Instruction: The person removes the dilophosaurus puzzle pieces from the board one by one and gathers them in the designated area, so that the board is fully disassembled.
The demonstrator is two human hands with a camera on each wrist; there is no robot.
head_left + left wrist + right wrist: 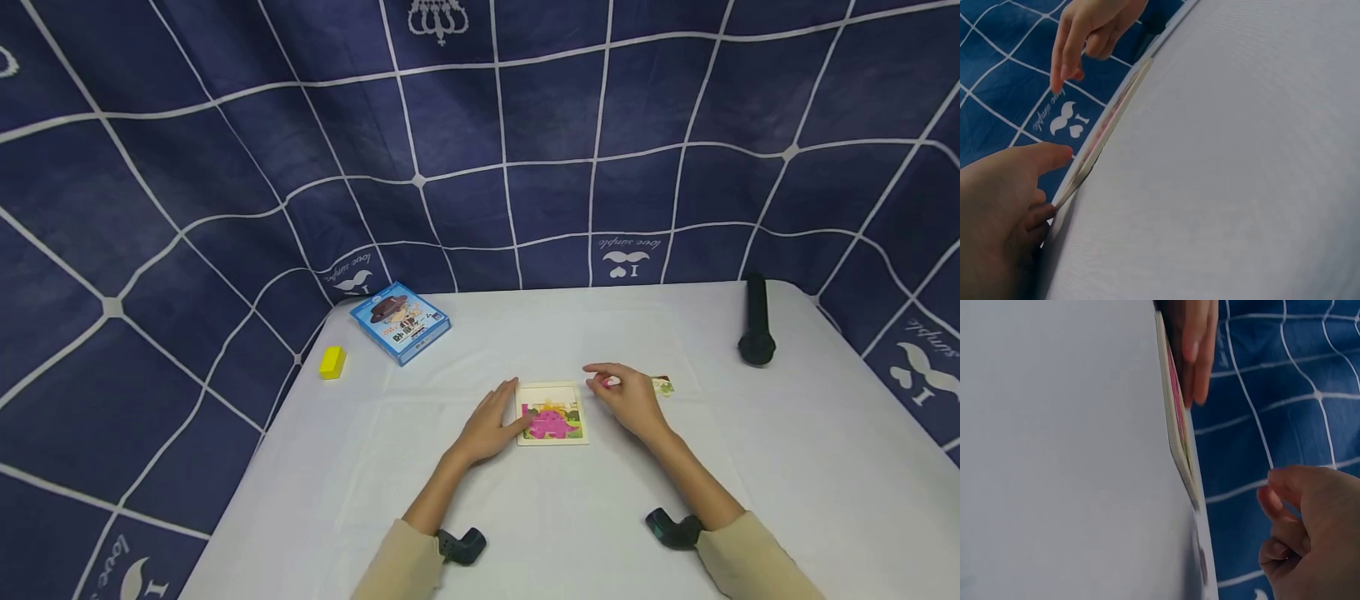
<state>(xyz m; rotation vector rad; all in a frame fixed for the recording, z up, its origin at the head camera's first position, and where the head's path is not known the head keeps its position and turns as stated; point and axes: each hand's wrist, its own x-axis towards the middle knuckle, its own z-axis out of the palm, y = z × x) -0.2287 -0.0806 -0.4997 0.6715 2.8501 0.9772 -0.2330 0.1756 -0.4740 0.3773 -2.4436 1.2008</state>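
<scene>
The left hand [491,425] is resting along the left side of the shallow puzzle tray [551,393], its fingers lying fairly straight and gripping nothing, while its thumb is reaching over the rim and covering part of the pink dinosaur picture [553,427]. The tray is lying flat near the middle of the desk [465,350], its upper strip showing bare board. The right hand [630,402] is hovering just beside the tray's upper right corner, its fingers bending with thumb and forefinger tips near each other; a pink bit [612,381] is showing between them, but whether they are pinching it or it is lying beyond them, I cannot tell. The same hand is partly hiding a small patterned piece [664,385] at its right. Both wrist views are seeing the tray nearly edge-on, so its picture is shrinking to a thin streak. Dark wrist devices [467,546] are poking out by the beige sleeves [401,562], which the lower edge is cutting off. Farther back, a blue box [401,321] and a yellow block [332,363] are lying at the left, a long black object [757,325] is lying at the right, and a blue checked curtain [547,108] is hanging behind.
</scene>
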